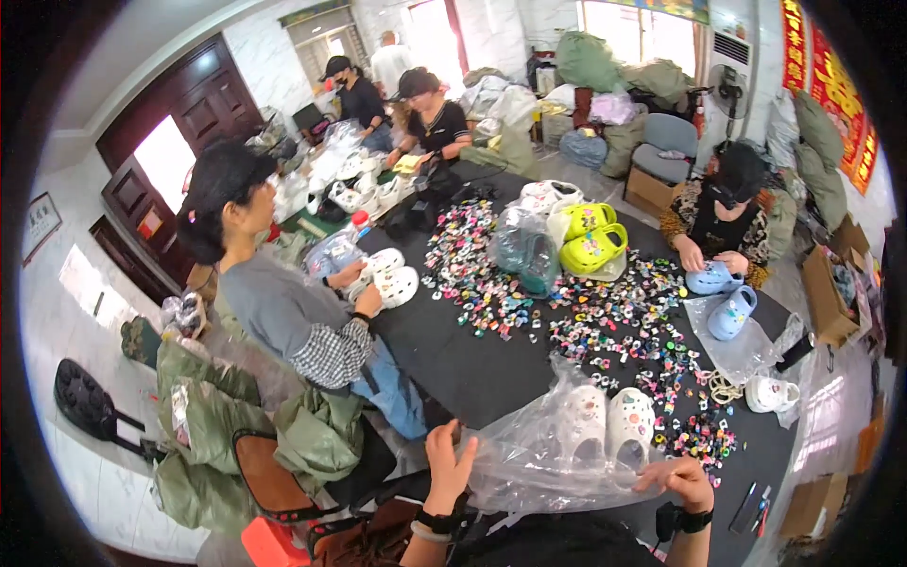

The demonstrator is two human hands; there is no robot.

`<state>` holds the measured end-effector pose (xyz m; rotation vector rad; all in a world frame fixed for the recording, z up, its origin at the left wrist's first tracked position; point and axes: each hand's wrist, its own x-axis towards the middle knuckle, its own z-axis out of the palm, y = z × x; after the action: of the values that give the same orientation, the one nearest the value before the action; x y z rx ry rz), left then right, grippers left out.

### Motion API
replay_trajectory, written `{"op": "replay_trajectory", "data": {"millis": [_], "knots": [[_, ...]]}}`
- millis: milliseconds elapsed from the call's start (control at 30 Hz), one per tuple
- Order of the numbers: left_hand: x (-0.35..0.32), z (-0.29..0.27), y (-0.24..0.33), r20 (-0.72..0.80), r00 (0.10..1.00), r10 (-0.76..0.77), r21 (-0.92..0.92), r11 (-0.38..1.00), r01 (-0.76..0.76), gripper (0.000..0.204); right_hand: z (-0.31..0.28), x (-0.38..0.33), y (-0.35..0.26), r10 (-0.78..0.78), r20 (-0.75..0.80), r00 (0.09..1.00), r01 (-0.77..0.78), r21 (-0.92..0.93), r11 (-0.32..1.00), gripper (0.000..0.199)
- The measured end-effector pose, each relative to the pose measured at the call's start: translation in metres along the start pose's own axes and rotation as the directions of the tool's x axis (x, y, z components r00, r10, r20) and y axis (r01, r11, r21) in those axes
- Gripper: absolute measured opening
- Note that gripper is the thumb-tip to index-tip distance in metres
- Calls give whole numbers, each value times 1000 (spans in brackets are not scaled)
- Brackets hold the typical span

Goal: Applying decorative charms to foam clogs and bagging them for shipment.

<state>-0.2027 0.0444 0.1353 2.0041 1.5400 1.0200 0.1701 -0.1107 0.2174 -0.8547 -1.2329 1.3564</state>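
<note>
**White clogs stand under clear plastic between two hands**

A pair of white clogs (630, 416) sits near the close edge of a black worktop (444, 354), toes pointing away, with coloured charms fixed to the uppers. A clear plastic bag (529, 463) spreads over and in front of them; whether both are fully inside it, I cannot tell.

The left hand (448, 465) is at the bag's left end, half open with its fingers raised; how firmly it has hold of the plastic is unclear. The right hand (682, 480) is mostly closed, fingers bent, pinching the bag's right edge just beside the clogs.

Beyond the pair, small loose charms (605, 335) cover much of the worktop, and lime-green clogs (593, 250) stand among them. To the right, a person in patterned sleeves (751, 217) handles one of two light-blue clogs (730, 315). To the left, a person in a grey top (269, 283) stands with both hands at more white footwear (395, 285). Slim tools (760, 515) lie at the near right corner.
</note>
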Motion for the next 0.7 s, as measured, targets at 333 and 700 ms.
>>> {"op": "replay_trajectory", "data": {"millis": [333,700], "knots": [[-20,108,-46,749,510,-422,-437,263,860,89,-56,-77,91,333,-325,885,-300,148,942,31],[-10,154,-11,512,805,-300,-237,851,468,24,-101,-85,102,174,-524,834,-521,-642,563,61]]}}
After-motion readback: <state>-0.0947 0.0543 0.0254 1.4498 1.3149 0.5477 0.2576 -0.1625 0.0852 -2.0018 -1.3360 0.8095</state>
